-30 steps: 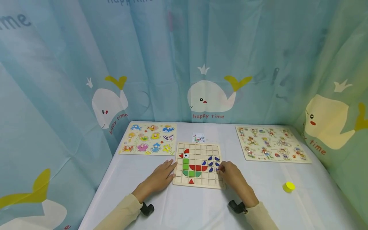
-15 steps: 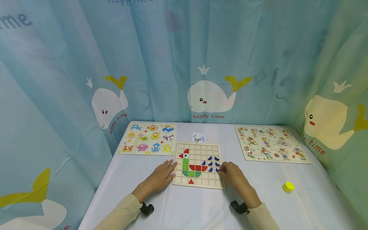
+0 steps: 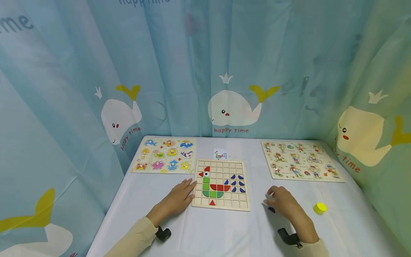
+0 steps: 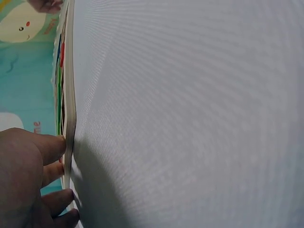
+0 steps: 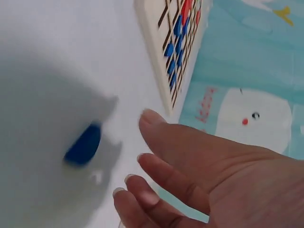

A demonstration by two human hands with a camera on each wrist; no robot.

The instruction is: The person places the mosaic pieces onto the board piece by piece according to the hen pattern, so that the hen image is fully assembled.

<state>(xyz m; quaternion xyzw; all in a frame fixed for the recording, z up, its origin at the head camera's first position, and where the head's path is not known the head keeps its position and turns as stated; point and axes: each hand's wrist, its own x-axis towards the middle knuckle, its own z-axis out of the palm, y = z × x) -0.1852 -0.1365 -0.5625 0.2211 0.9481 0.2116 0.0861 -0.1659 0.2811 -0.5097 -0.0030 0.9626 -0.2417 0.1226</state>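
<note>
A square wooden grid board [image 3: 231, 205] bears a bird pattern of red, green and blue pieces, with several blue half-moon pieces forming its tail. Along its left edge rests my left hand [image 3: 178, 197], fingers extended; the left wrist view shows fingertips [image 4: 58, 145] touching the board's side. To the right of the board, my right hand [image 3: 284, 200] is over the table with its fingers loosely bent and apart. A loose dark blue half-moon piece [image 5: 84, 145] lies on the white tablecloth below that hand, away from the fingertips, slightly blurred in the right wrist view.
Behind the board lies a small pattern card [image 3: 220, 154]. A sea-animal puzzle board [image 3: 136, 161] is at the back left, and another puzzle board with figures [image 3: 305, 178] at the back right. A yellow cylinder [image 3: 320, 208] stands right of my right hand.
My right hand has left the board's right edge and moved right, over the tablecloth beside a loose blue piece. The blue piece it was touching now lies on the board. My left hand stays put.
</note>
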